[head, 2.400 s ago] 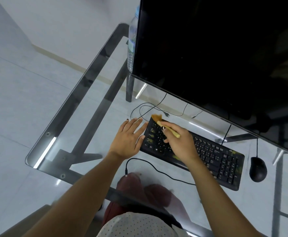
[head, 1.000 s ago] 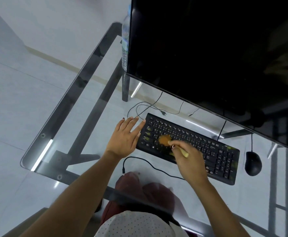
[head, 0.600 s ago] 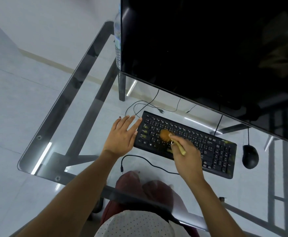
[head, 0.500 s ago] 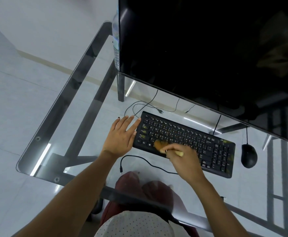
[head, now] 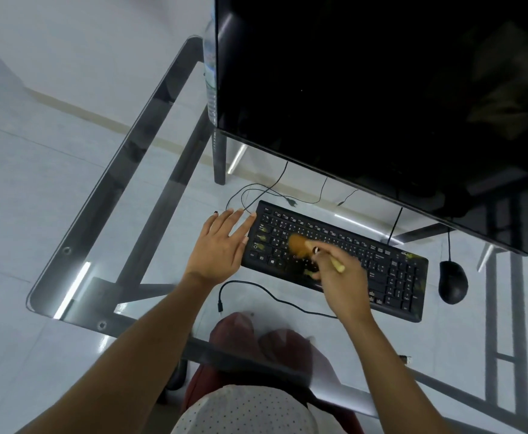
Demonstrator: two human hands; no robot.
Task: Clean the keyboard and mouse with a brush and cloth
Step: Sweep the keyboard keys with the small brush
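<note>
A black keyboard (head: 381, 270) lies slanted on the glass desk, with yellowish smudges on some keys. My right hand (head: 341, 277) grips a small brush (head: 300, 245) with a pale handle; its tan bristles rest on the left-middle keys, blurred. My left hand (head: 222, 245) lies flat, fingers spread, against the keyboard's left edge. A black mouse (head: 452, 281) sits to the right of the keyboard, untouched. No cloth is in view.
A large dark monitor (head: 381, 89) overhangs the back of the glass desk (head: 124, 214). A plastic bottle (head: 210, 73) stands behind the monitor's left edge. A loose black cable (head: 256, 286) curls in front of the keyboard. My knees show under the glass.
The brush has swept back and forth over the keyboard's left half, from the top-left corner down to the front rows and up to the middle rows. My left hand stayed put.
</note>
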